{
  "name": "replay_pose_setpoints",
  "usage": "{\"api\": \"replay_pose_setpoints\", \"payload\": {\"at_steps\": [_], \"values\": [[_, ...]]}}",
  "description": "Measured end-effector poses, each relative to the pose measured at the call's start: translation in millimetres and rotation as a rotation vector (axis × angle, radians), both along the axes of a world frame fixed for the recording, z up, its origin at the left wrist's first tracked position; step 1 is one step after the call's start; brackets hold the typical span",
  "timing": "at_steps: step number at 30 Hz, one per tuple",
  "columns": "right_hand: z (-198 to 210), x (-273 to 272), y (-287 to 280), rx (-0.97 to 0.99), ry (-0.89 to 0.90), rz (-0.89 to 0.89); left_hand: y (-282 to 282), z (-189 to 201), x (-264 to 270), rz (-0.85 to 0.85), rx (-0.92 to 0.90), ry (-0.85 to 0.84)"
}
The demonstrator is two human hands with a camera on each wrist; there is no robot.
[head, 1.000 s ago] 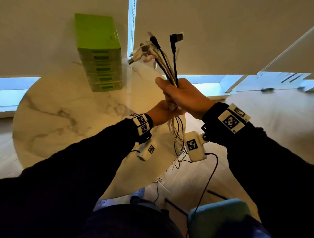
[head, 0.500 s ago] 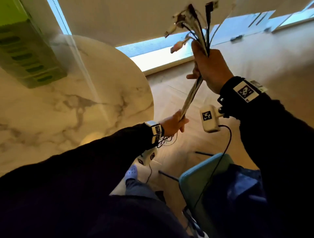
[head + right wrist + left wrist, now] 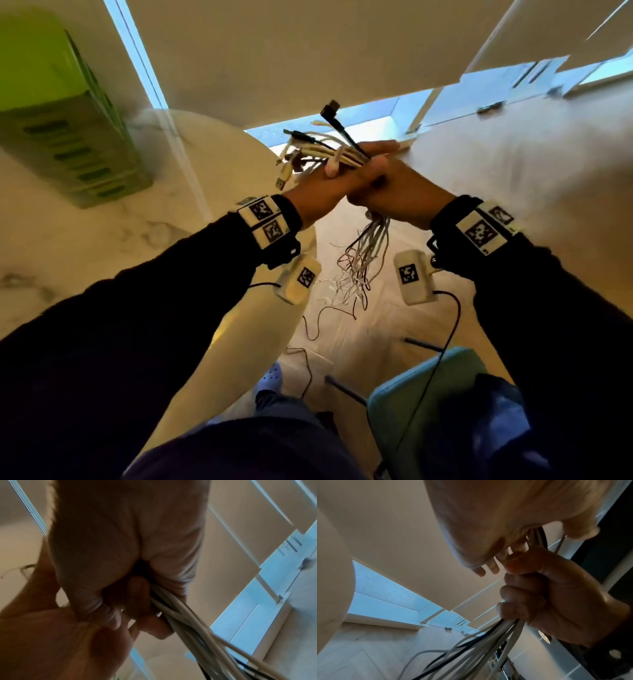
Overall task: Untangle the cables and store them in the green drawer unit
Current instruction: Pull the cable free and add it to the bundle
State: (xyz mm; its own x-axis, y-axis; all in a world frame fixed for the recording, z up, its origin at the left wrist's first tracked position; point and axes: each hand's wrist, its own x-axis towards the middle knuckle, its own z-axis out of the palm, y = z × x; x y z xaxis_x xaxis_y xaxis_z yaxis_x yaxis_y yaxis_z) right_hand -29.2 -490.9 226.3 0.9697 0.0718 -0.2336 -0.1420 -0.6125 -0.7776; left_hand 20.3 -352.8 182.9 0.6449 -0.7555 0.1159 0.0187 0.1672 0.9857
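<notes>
A bundle of white and black cables (image 3: 342, 156) is held in the air off the table's right edge. Its plugs fan out up and to the left, and a black connector (image 3: 330, 108) sticks up highest. My right hand (image 3: 383, 171) grips the bundle in a fist, fingers curled round it (image 3: 137, 592). My left hand (image 3: 337, 166) presses against the right one and holds the same bundle just below the plugs, cables running past its palm (image 3: 537, 536). The loose ends (image 3: 363, 263) hang tangled below both hands. The green drawer unit (image 3: 78, 147) stands on the table far left, drawers closed.
The round marble table (image 3: 102, 240) fills the left half. Below my hands is the wooden floor (image 3: 359, 329), with thin wires trailing on it. A teal chair seat (image 3: 411, 404) sits at lower right. Windows with lowered blinds run along the back.
My right hand has come down from its raised position with the bundle. My left hand has slid up the cables and now meets the right hand near the plugs.
</notes>
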Motion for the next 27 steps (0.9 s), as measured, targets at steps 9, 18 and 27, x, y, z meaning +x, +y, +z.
{"api": "replay_pose_setpoints", "payload": {"at_steps": [9,18,27], "values": [[-33.0,8.3,69.4,0.229,0.110,0.061,61.3,8.9,-2.0,0.230,-0.076,0.166],[-106.0,14.8,102.2,-0.375,0.288,0.372,166.1,22.2,10.1,0.316,-0.169,0.441],[-85.7,40.4,180.0,-0.525,0.239,0.606,262.9,29.3,-0.8,0.527,-0.120,0.409]]}}
